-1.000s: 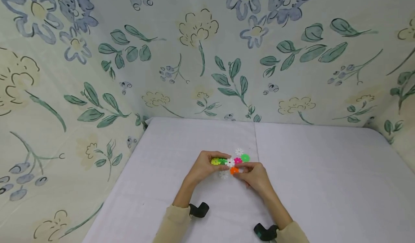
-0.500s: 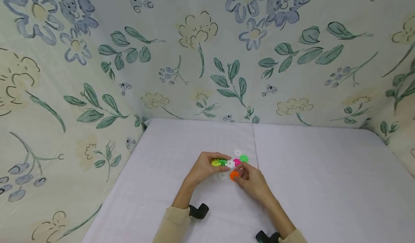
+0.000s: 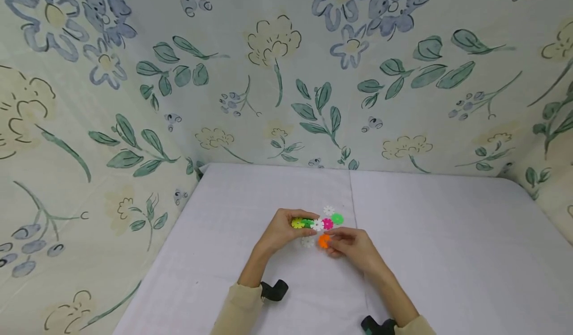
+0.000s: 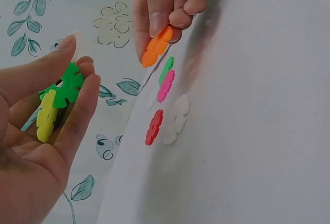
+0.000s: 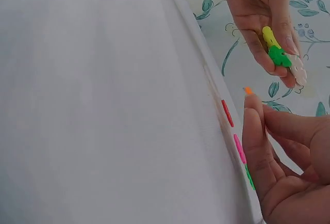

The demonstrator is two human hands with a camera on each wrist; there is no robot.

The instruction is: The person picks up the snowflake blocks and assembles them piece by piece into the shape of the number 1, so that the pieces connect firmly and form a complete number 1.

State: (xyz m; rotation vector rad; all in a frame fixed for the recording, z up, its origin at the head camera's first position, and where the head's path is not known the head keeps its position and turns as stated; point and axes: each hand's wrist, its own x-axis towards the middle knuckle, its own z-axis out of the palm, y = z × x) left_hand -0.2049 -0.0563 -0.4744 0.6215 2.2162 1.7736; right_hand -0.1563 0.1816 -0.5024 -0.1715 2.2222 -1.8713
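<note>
My left hand (image 3: 283,228) holds a short row of joined flower-shaped plastic discs between thumb and fingers. The row has a yellow disc (image 4: 46,116), a green disc (image 4: 68,85) and a white disc (image 5: 297,70). Just to the right, my right hand (image 3: 358,249) pinches an orange flower-shaped disc (image 4: 156,48) between thumb and fingers. In the head view, a gap separates the orange disc from the row. Only a tip of it shows in the right wrist view, as the fingers hide the rest.
Loose discs lie on the white-covered table (image 3: 447,255) beneath and beyond the hands: pink (image 3: 328,223), light green (image 3: 337,218), red (image 4: 154,127), a white one (image 3: 329,210) and a second white one (image 3: 307,241). Floral cloth (image 3: 268,86) hangs behind the table.
My right hand has drawn the orange disc slightly towards me, and its fingers have shifted around it. The left hand and its row stay nearly still.
</note>
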